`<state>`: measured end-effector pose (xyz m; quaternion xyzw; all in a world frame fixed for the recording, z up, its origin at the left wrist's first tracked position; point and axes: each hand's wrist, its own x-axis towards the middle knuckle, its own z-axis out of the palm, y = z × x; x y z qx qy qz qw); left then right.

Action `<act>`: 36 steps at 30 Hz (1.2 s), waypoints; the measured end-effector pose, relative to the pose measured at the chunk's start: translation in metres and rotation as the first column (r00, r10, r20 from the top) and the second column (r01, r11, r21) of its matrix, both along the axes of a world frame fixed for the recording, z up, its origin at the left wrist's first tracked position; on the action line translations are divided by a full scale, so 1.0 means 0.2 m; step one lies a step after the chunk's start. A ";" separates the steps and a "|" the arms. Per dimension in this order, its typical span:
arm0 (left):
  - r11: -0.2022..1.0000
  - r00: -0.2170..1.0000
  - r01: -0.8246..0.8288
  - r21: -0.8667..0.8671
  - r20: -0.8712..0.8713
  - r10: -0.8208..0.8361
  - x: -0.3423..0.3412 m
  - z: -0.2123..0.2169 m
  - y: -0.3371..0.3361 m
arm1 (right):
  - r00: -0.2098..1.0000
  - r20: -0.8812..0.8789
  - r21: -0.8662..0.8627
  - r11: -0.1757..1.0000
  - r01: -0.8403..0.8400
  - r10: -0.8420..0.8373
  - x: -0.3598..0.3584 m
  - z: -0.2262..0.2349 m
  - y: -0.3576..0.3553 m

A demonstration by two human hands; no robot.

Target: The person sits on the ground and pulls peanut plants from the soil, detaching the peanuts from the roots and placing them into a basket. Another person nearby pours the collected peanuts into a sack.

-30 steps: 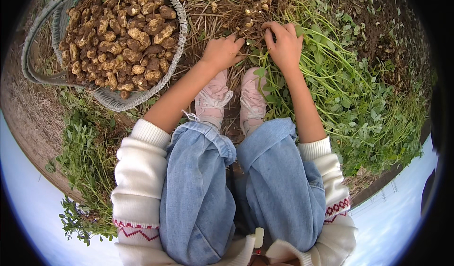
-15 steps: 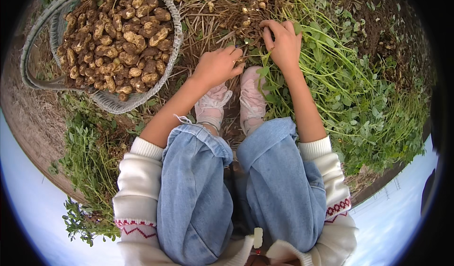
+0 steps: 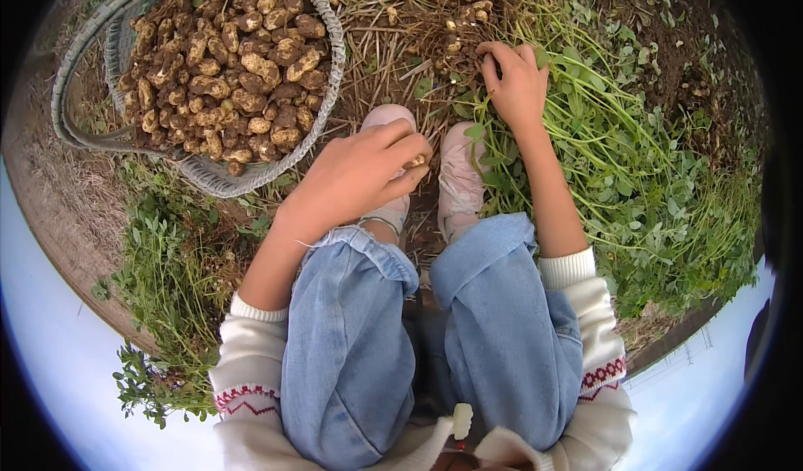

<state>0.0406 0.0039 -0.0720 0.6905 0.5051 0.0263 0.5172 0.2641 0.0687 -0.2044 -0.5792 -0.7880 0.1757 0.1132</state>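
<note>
My left hand [image 3: 361, 171] hovers over my left shoe with its fingers curled. A peanut in its shell [image 3: 416, 161] shows between the fingertips. Farther out, my right hand [image 3: 517, 82] rests at the root end of a bunch of pulled peanut plants [image 3: 598, 107], fingers bent around the stems. Brown roots with several muddy pods [image 3: 456, 32] lie just beyond its fingertips. At the far left stands a woven basket [image 3: 335, 48] heaped with soil-stained peanuts [image 3: 226, 69].
My pink shoes [image 3: 460, 170] stand on ground strewn with dry straw [image 3: 368, 57]. More green plants [image 3: 171, 279] lie to the left below the basket. Bare dark soil [image 3: 682, 61] shows at the far right. The basket's tall handle [image 3: 63, 103] arches on its left side.
My left hand has drawn back from the roots toward me, with a peanut now visible in its fingers. The right hand stays by the stems. The whole view has shifted slightly.
</note>
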 end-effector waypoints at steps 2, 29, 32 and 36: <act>0.960 0.976 -0.208 0.188 -0.029 0.217 -0.13 0.19 0.02 | 0.998 0.049 -0.077 0.996 0.047 -0.043 -0.01 0.06 0.00; 0.640 0.676 -0.630 -0.440 0.096 0.731 0.31 -0.74 0.24 | 1.000 -0.011 -0.026 1.000 -0.004 0.004 0.00 0.04 0.00; 0.811 0.836 -0.533 -0.240 0.000 0.549 0.32 -0.80 0.25 | 1.000 -0.001 -0.015 1.000 -0.002 0.002 0.00 0.04 0.00; 0.715 0.756 -0.585 -0.382 0.062 0.652 0.30 -0.79 0.26 | 1.000 -0.014 -0.013 1.000 -0.005 0.005 0.00 0.04 0.00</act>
